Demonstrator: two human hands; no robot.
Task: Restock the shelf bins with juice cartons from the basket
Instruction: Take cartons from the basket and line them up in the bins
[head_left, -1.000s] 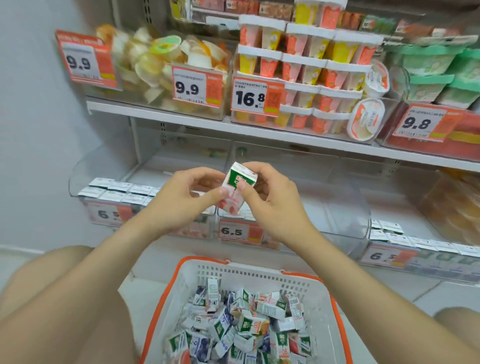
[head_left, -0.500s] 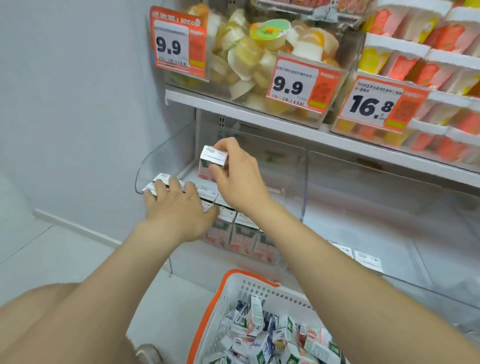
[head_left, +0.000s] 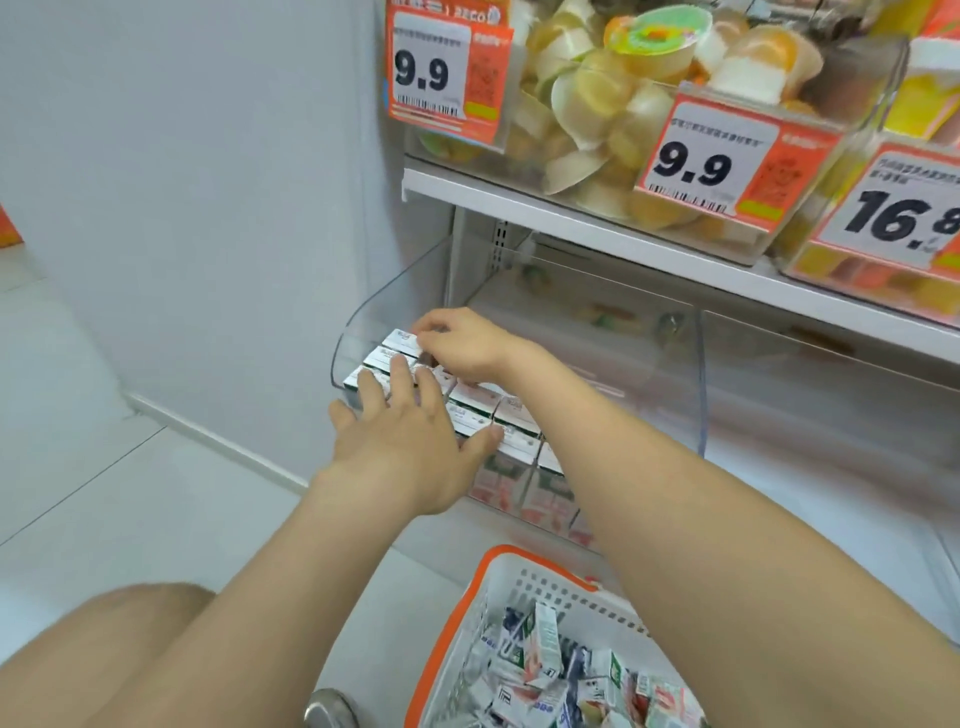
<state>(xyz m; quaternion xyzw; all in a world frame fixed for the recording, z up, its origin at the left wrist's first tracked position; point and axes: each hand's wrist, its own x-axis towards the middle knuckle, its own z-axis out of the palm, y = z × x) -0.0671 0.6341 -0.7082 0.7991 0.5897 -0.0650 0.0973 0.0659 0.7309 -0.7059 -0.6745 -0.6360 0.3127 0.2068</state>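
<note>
A clear plastic shelf bin (head_left: 358, 322) on the lower shelf holds rows of white-topped juice cartons (head_left: 511, 410). My right hand (head_left: 467, 343) reaches across to the bin's back left corner, its fingertips closed on one juice carton (head_left: 401, 342) that sits level with the row there. My left hand (head_left: 410, 452) lies flat on the front cartons with fingers spread and holds nothing. Below, at the bottom right, a white basket with an orange rim (head_left: 452, 629) contains several loose cartons (head_left: 545, 644).
The upper shelf (head_left: 571, 218) carries clear bins of jelly cups (head_left: 597, 93) with orange 9.9 and 16.8 price tags. Another clear bin (head_left: 831, 395) adjoins on the right. A grey wall (head_left: 208, 208) closes the left side. My knee (head_left: 119, 649) is at bottom left.
My right hand has lowered the carton from above the bin down into the back left row. My left hand has spread flatter over the front cartons. The view has moved closer.
</note>
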